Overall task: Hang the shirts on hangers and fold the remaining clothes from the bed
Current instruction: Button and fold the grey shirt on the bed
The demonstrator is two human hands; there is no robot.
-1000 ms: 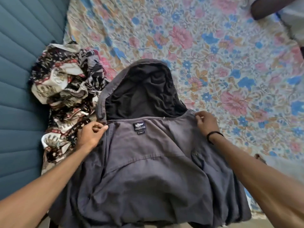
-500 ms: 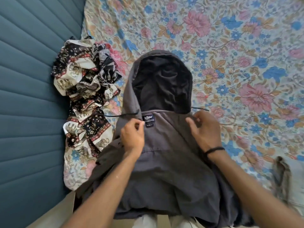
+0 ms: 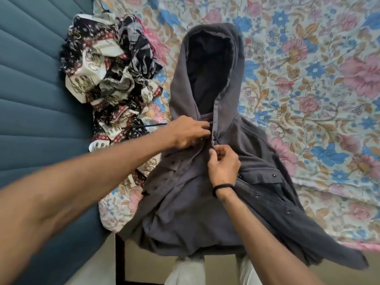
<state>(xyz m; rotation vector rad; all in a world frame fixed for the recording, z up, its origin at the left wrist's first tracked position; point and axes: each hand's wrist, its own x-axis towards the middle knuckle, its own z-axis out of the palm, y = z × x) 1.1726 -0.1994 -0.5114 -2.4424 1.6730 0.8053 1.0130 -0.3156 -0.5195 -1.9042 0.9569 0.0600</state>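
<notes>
So on the far left there's the blue padded headboard [image 3: 37, 95], and a crumpled patterned shirt [image 3: 107, 79] is bunched up right against it on the floral bedsheet [image 3: 308, 79]. The left hand [image 3: 189, 132] reaches in from the lower left, arm stretched across, knuckles up, fingers curled and pinching the hoodie's left front edge just under the hood. A thin black drawstring [image 3: 153, 125] trails out to the left of that hand, over the patterned shirt. The dark grey hoodie [image 3: 195, 202] lies front-up near the bed's edge, long axis running away from the person, hood [image 3: 209, 68] pointing to the far side, hem hanging off the near edge. The right hand [image 3: 224, 163], black band on the wrist, comes up from below with fingers curled, pinching the other front edge right at the neck. The two hands are close together, nearly touching.
</notes>
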